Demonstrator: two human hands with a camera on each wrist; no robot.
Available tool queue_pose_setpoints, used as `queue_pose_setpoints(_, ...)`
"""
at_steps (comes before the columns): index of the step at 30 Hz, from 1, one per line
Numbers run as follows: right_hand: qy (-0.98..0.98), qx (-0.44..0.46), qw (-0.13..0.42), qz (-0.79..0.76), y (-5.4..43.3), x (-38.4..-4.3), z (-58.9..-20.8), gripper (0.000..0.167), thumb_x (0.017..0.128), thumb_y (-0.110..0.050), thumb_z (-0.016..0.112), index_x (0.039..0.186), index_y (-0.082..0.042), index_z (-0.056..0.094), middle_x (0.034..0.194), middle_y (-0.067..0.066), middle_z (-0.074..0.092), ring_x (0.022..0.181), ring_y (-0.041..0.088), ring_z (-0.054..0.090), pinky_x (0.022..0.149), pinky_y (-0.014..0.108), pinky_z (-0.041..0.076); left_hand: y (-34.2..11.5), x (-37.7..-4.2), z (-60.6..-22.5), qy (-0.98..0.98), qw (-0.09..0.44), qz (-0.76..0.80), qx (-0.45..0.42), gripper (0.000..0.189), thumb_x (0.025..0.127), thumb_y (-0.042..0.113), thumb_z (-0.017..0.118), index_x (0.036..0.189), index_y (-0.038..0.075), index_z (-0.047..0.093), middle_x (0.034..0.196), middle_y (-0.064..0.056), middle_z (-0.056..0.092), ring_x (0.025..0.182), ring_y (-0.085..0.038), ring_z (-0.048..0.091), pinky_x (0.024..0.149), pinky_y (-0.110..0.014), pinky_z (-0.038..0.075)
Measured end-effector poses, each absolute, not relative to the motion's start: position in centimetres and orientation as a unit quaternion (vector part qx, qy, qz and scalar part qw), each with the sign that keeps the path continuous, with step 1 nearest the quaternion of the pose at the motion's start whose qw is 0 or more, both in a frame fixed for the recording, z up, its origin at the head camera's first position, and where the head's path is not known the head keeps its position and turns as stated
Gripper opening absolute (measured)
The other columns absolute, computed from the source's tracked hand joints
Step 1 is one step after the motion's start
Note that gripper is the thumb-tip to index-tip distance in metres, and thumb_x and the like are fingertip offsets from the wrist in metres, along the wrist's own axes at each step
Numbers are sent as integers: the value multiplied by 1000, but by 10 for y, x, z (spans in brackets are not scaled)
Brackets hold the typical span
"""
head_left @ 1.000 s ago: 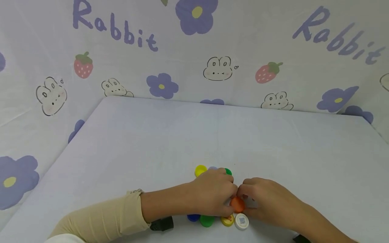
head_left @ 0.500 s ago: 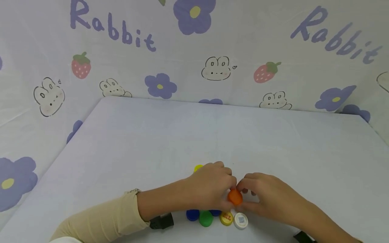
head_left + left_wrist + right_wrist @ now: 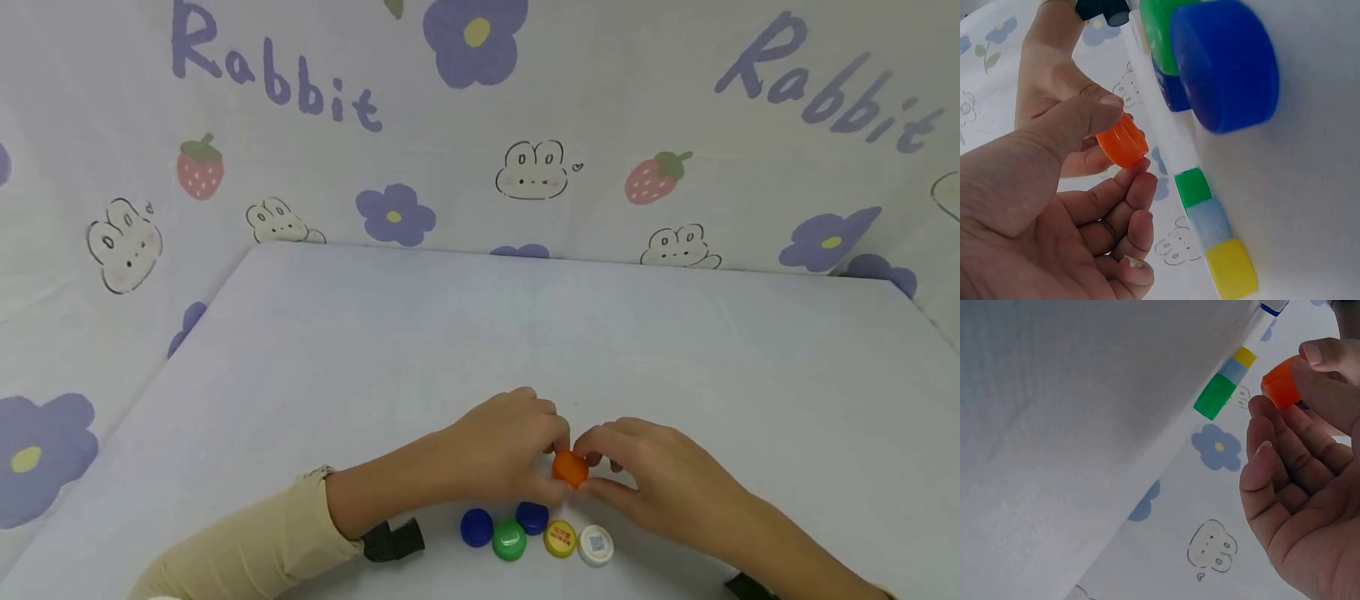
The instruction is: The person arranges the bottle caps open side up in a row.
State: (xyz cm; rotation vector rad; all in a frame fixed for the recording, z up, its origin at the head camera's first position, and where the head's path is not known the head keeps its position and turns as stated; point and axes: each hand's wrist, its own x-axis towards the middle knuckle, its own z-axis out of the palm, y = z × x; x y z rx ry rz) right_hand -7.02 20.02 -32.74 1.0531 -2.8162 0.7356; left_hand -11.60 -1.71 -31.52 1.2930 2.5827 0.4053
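Observation:
An orange bottle cap (image 3: 570,469) is raised off the white table between my two hands. My left hand (image 3: 506,450) pinches its left side with thumb and fingertips, while my right hand (image 3: 660,475) pinches the right side. In the left wrist view the orange cap (image 3: 1124,142) appears tilted, its ribbed edge visible. Closer to me lie a blue cap (image 3: 477,528), a green cap (image 3: 509,540), another blue cap (image 3: 532,517), a yellow cap with red print (image 3: 561,539) and a white cap (image 3: 596,545).
Behind my left hand, hidden in the head view, stand a green cap (image 3: 1193,187), a light blue cap (image 3: 1210,222) and a yellow cap (image 3: 1232,269) in a row. A printed cloth (image 3: 450,125) hangs past the table (image 3: 412,333).
Both hands have lifted the orange cap and carried it slightly left and away from me. The front caps, partly covered before, are now in full sight.

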Motion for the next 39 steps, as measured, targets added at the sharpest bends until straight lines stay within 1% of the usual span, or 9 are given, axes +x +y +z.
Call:
queue_pose_setpoints(6,-908,341,36,243,200,-71,-328,32,83,-11,86,110,-17,71,101,-8,72,83,10,64,71,26,56,-19,-119,-315,874,125,169,438,25,87,28,81,105,12,73,88,9,66,84,-7,51,74,-17,42)
queue_pose_setpoints(10,-913,329,37,239,199,-70,-327,29,85,-13,85,111,-15,72,101,-9,72,82,6,62,71,26,56,-18,-119,-314,868,130,186,441,25,89,23,80,110,10,74,90,10,68,85,-7,53,76,-17,43)
queue_pose_setpoints(16,-904,317,11,287,201,-72,-326,17,92,-15,78,108,-17,74,94,-16,68,78,2,57,61,22,50,-17,-117,-312,866,136,193,441,31,90,22,79,117,10,71,89,10,65,84,-9,52,74,-18,43)
queue_pose_setpoints(21,-891,304,-17,338,203,-75,-325,15,95,-13,72,111,-15,71,91,-14,71,72,2,57,57,23,47,-18,-115,-314,868,142,210,428,49,90,23,81,132,12,58,98,9,66,89,-8,54,75,-18,46)
queue_pose_setpoints(24,-883,305,-9,356,203,-75,-326,20,96,-11,71,116,-12,67,90,-10,74,70,2,58,58,24,48,-18,-114,-315,870,136,220,420,60,89,22,82,138,13,49,101,6,65,90,-8,55,75,-17,47)
queue_pose_setpoints(27,-873,309,9,377,204,-75,-328,24,97,-8,70,120,-12,64,88,-10,75,68,2,59,59,25,51,-17,-113,-316,873,126,230,411,63,90,21,81,140,13,42,97,4,64,86,-8,55,72,-17,47)
queue_pose_setpoints(30,-865,307,19,397,205,-76,-329,27,96,-4,69,122,-12,62,88,-11,74,69,4,60,60,26,52,-17,-113,-317,875,113,240,404,62,91,18,78,139,12,40,90,3,62,81,-10,53,67,-17,46)
queue_pose_setpoints(34,-856,295,11,425,206,-79,-329,26,98,-3,67,121,-12,61,88,-9,73,73,9,64,62,27,53,-17,-115,-317,872,87,249,413,52,94,17,75,134,10,43,83,4,59,76,-11,51,64,-17,44)
queue_pose_setpoints(39,-838,265,-32,477,209,-82,-329,19,100,-3,64,117,-9,60,88,-2,73,77,20,69,67,28,55,-16,-118,-318,866,80,258,420,41,95,19,74,128,9,51,89,2,63,77,-10,52,66,-15,45)
